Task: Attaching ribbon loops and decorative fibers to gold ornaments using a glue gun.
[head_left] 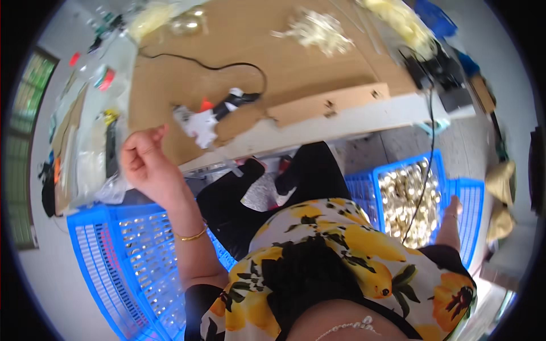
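Note:
My left hand (145,159) is raised at the left of the table's near edge, with a gold bangle on its wrist. Its fingers are curled in toward the thumb; anything between them is hidden. Close to it on the brown tabletop (227,45) lies a corded tool (199,122) with a black handle and white wrapping, shaped like a glue gun. My right hand (454,206) reaches down on the right, by the edge of a blue basket (372,190) full of shiny gold balls (409,199). Its fingers are too small and blurred to read.
A second blue basket (102,227) with shiny round pieces stands at the left. A pile of cream strips (318,31) and a clear rounded object (187,23) lie at the table's back. A cardboard strip (330,105) runs along the front edge. Black cables (432,119) hang at right.

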